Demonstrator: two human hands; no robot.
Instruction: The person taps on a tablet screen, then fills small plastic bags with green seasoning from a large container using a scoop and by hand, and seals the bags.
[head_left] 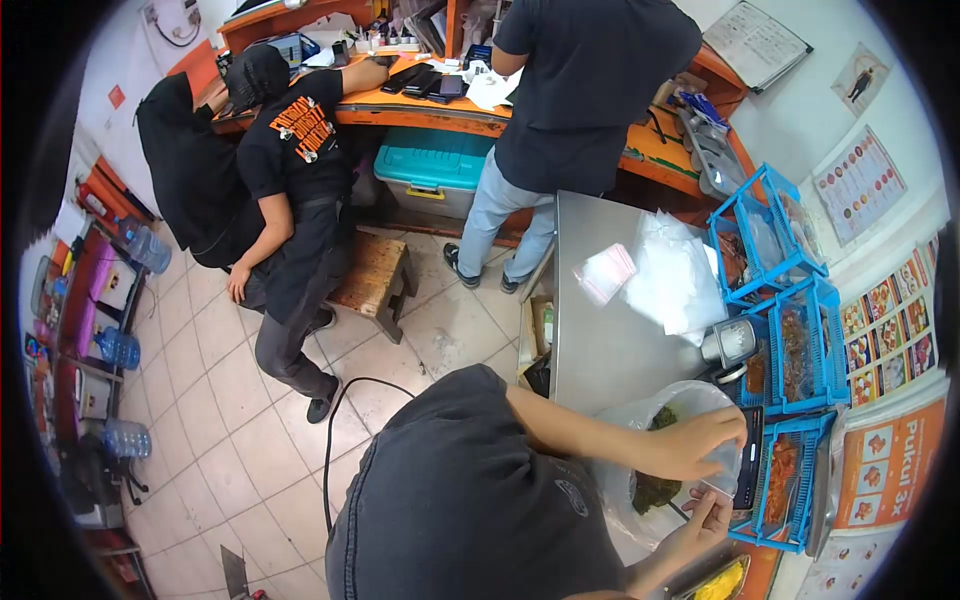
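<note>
A large clear plastic bag (612, 490) stands wide open on the metal table's near end. Dark green, flaky stuff (655, 490) lies inside it; its exact kind I cannot tell. My left hand (695, 445) reaches across the bag's mouth, fingers bent down and thumb below; what they grip, if anything, is hidden. Just below it, my right hand (708, 515) pinches the edge of a small clear plastic bag (718, 489). Beside my hands is a flat black device (748, 460), partly covered.
Blue baskets (790, 480) of packed food line the wall side. Loose clear bags (675, 280) and a metal-topped container (730, 343) rest on the steel table (590, 350). One person (590, 100) stands at the orange counter; two others sit left, near a wooden stool (372, 280).
</note>
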